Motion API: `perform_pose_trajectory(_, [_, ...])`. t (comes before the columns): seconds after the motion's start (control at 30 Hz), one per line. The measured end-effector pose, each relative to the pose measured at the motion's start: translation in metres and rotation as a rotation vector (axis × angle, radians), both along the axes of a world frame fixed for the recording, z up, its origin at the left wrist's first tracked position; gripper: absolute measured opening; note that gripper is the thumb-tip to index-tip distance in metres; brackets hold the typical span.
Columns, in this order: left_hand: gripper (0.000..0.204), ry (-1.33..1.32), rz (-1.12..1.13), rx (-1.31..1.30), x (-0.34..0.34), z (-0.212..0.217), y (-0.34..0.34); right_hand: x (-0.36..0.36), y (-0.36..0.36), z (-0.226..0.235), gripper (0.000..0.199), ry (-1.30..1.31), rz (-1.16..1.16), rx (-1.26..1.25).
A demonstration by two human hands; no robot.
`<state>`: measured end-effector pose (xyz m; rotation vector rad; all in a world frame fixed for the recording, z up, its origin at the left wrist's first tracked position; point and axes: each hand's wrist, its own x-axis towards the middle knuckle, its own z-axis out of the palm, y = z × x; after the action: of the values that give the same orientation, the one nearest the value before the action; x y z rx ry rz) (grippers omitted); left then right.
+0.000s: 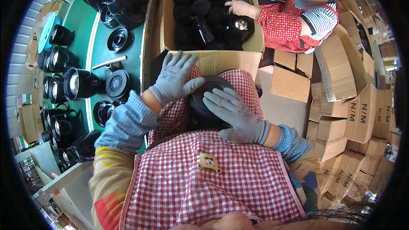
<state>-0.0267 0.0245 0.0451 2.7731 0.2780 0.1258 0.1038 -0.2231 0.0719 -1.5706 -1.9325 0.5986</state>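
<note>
A round black base (215, 82) with ringed edges lies in my lap, between knees covered by a red checked apron (208, 196). My right hand (238, 117), in a grey glove, rests flat across its top with the fingers stretched out. On the left, my gloved left hand (177, 79) has its fingers spread, palm down, the thumb close to the base's rim; whether it touches cannot be made out. Beneath the base something dark shows, mostly hidden by my right hand and the apron.
Ahead stands an open carton (211, 53) holding black parts, with a co-worker's hand (242, 8) reaching in. On the left, a green workbench (100, 45) carries black kettle bodies (76, 84) and round bases (117, 84). Cardboard boxes (334, 68) are piled on the right.
</note>
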Motion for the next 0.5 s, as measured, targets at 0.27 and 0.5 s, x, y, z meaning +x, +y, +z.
perform_pose_trajectory(0.27, [0.04,0.364,-0.16,-0.424,0.097,-0.013,0.0,-0.007,0.069,0.002,0.093,-0.115,0.241,0.026])
perform_pose_trajectory(0.5, [0.031,0.024,-0.61,-0.931,0.061,-0.063,0.016,0.087,0.05,-0.007,0.087,-0.301,0.166,-0.038])
